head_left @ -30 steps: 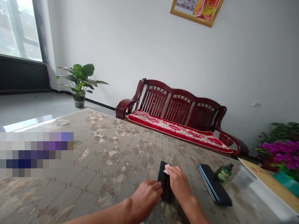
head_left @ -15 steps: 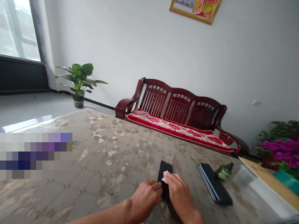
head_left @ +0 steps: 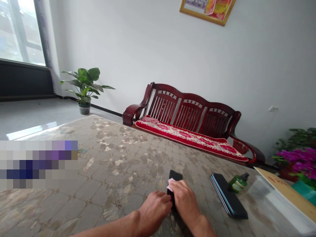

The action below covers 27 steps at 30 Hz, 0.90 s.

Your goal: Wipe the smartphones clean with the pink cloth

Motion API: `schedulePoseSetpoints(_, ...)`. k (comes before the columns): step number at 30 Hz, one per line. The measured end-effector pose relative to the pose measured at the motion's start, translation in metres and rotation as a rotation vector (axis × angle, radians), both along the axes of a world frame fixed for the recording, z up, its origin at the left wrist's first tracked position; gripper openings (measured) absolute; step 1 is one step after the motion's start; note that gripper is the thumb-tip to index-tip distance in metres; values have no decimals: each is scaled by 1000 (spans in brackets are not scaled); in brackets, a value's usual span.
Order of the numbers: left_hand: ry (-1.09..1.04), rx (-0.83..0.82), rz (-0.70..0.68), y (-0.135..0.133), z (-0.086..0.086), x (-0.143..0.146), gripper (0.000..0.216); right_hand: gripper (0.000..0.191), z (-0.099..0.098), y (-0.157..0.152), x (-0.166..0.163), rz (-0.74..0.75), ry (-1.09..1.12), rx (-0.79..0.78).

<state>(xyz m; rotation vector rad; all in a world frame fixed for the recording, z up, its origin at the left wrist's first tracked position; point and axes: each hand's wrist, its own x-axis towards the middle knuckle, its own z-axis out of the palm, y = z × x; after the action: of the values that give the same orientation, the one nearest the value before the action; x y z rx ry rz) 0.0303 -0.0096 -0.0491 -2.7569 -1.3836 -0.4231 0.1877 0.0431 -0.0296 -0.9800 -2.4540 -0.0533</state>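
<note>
A black phone (head_left: 176, 174) lies flat on the patterned tablecloth (head_left: 103, 184), partly covered by my hands. My right hand (head_left: 184, 199) is closed on a small pale pink cloth (head_left: 170, 184) and presses it against the phone's surface. At the phone's left edge, my left hand (head_left: 156, 207) has its fingers curled and grips the side. Right of my hands rests a stack of dark phones (head_left: 228, 196). A green bottle with a black top (head_left: 239, 183) leans or lies beside that stack.
A clear plastic box (head_left: 274, 197) and a tan board (head_left: 286, 187) occupy the table's right side. Beyond the table stands a dark red wooden bench (head_left: 190, 108) with a red cushion. A potted plant (head_left: 84, 107) is on the floor; purple flowers (head_left: 300, 161) are at right. A blurred-out patch covers the left.
My right hand has slid the pink cloth a little leftward across the phone. My left hand stays at the phone's edge. The view has shifted very slightly.
</note>
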Motion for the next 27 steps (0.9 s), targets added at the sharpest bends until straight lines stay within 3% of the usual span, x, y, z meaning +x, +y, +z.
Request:
schedulePoseSetpoints(9,-52,-57,-6,-2,2,-5,6,40,0,41,-20,-50,68,-33)
schedulePoseSetpoints(21,-46,-44,15,-1,-2,-2,9,38,7,-5,10,62,11,-24)
schedulePoseSetpoints(27,-59,-118,22,-5,14,-4,4,35,3,14,23,-99,66,39)
